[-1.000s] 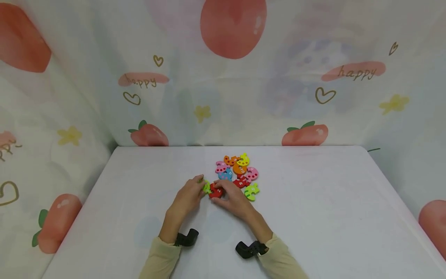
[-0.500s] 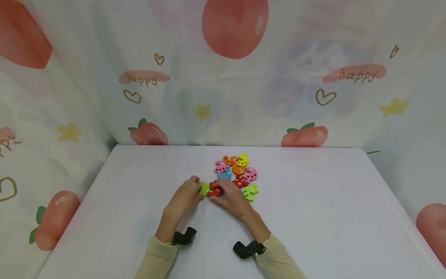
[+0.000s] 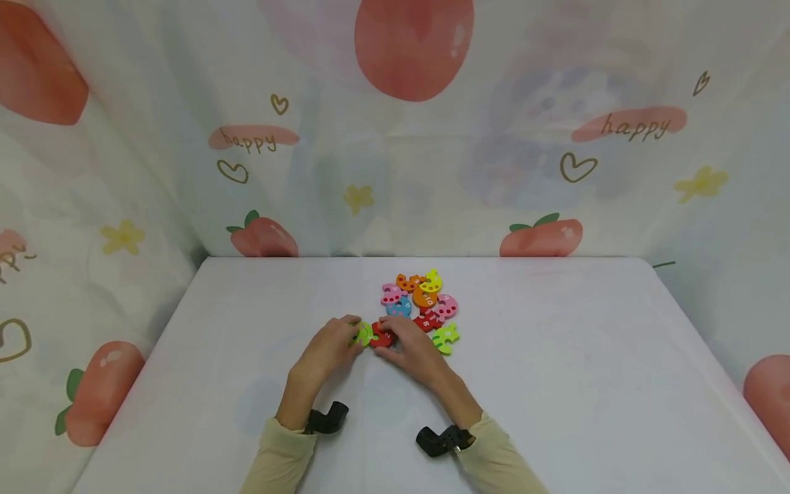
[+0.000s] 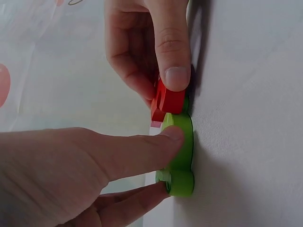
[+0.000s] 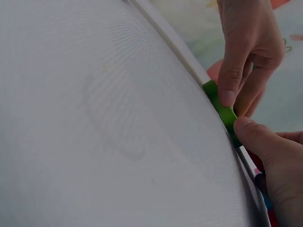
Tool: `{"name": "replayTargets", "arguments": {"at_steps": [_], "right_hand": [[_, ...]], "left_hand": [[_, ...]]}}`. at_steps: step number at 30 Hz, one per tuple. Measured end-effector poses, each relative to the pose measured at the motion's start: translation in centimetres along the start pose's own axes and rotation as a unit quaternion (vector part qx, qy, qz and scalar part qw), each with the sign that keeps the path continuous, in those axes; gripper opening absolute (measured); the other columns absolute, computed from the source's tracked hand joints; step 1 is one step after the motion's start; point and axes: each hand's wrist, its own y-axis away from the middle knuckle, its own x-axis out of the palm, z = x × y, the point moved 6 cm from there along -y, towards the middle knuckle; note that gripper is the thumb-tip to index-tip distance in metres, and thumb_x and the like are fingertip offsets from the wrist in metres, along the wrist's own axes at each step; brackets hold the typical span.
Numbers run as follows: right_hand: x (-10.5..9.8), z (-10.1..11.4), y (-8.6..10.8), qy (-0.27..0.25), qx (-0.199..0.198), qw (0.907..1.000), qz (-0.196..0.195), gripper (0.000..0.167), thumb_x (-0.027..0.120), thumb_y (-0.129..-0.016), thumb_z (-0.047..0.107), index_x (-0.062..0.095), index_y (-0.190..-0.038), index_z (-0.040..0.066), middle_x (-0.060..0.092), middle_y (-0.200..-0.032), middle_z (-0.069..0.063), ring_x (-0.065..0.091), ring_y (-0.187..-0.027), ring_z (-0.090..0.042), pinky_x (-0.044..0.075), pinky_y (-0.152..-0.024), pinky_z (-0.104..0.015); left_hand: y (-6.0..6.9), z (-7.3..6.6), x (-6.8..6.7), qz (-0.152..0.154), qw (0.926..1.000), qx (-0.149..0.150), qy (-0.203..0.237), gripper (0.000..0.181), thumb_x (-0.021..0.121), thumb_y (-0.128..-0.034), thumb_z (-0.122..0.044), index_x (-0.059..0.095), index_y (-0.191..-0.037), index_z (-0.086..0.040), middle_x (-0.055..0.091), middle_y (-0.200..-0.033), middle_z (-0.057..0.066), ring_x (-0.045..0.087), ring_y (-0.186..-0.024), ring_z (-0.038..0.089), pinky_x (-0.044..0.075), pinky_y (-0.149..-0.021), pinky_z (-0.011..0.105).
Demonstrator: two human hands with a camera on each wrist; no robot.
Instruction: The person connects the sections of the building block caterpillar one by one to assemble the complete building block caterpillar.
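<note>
In the head view my left hand (image 3: pixel 322 351) pinches a light green puzzle piece (image 3: pixel 365 334) between thumb and fingers. My right hand (image 3: pixel 418 353) pinches a red puzzle piece (image 3: pixel 379 336) marked 2, just right of the green one. The two pieces touch edge to edge; whether they are fully interlocked I cannot tell. Seen from the left wrist, the green piece (image 4: pixel 183 158) stands flat against the white tabletop, with the red piece (image 4: pixel 173 100) meeting its end. From the right wrist, fingers cover most of the red piece, while the green piece (image 5: pixel 220 107) shows clearly.
Behind and right of my hands lies a cluster of several numbered puzzle pieces: orange (image 3: pixel 424 298), yellow (image 3: pixel 431 282), pink (image 3: pixel 447 307), blue (image 3: pixel 399 308), dark red (image 3: pixel 426 321) and another green one (image 3: pixel 445 339). A printed curtain (image 3: pixel 432 171) borders the white table (image 3: pixel 555 384).
My left hand has shifted slightly left and toward me, and more of the green piece now shows beside the red one. My right hand has stayed nearly still on the red piece.
</note>
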Motion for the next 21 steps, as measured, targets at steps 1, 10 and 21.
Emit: {"name": "replayTargets", "arguments": {"at_steps": [1, 10, 21], "right_hand": [[0.04, -0.07, 0.03, 0.0, 0.003, 1.0, 0.004, 0.041, 0.078, -0.081, 0.025, 0.064, -0.116, 0.008, 0.065, -0.126, -0.008, 0.059, -0.122, -0.024, 0.05, -0.102, -0.038], [0.28, -0.39, 0.07, -0.001, 0.008, 0.9999, 0.014, 0.042, 0.077, -0.083, 0.027, 0.064, -0.119, 0.009, 0.063, -0.131, -0.007, 0.056, -0.127, -0.024, 0.047, -0.106, -0.039], [0.32, -0.48, 0.09, 0.001, 0.015, 0.9996, 0.022, 0.044, 0.077, -0.083, 0.028, 0.064, -0.121, 0.009, 0.063, -0.131, -0.006, 0.057, -0.125, -0.022, 0.049, -0.104, -0.037]], "left_hand": [[-0.01, 0.04, 0.04, 0.0, 1.0, 0.001, 0.002, 0.039, 0.073, -0.0864, -0.016, 0.066, -0.121, 0.001, 0.061, -0.134, 0.013, 0.059, -0.119, 0.032, 0.049, -0.102, 0.043], [-0.01, 0.16, -0.03, -0.004, 0.9998, -0.001, -0.017, 0.026, 0.075, -0.0855, -0.02, 0.073, -0.105, -0.002, 0.06, -0.132, 0.01, 0.052, -0.123, 0.027, 0.05, -0.101, 0.04], [0.1, 0.16, -0.06, -0.011, 0.9998, 0.004, 0.016, 0.039, 0.075, -0.0851, -0.014, 0.065, -0.118, 0.003, 0.059, -0.124, 0.008, 0.055, -0.114, 0.023, 0.05, -0.101, 0.038]]}}
